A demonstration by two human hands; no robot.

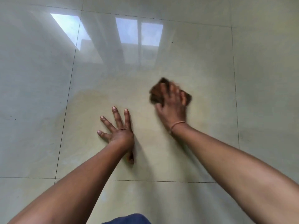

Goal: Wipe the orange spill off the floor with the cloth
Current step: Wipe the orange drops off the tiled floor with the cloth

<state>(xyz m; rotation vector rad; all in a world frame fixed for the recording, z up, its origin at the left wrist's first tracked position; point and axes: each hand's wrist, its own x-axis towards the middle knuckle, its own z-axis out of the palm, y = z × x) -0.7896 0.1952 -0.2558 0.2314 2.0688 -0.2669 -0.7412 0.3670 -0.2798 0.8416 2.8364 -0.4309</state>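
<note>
My right hand (174,107) presses a dark brown cloth (157,92) onto the glossy pale floor tile; both are blurred by motion. The cloth sticks out beyond my fingers at the upper left and right. My left hand (118,130) lies flat on the same tile, fingers spread, holding nothing. A faint yellowish-orange smear (95,96) shows on the tile, above and left of my left hand. A thin band circles my right wrist.
Large glossy tiles with dark grout lines (68,97) cover the floor. Window reflections (139,33) shine at the top. A bit of blue clothing (129,219) shows at the bottom edge.
</note>
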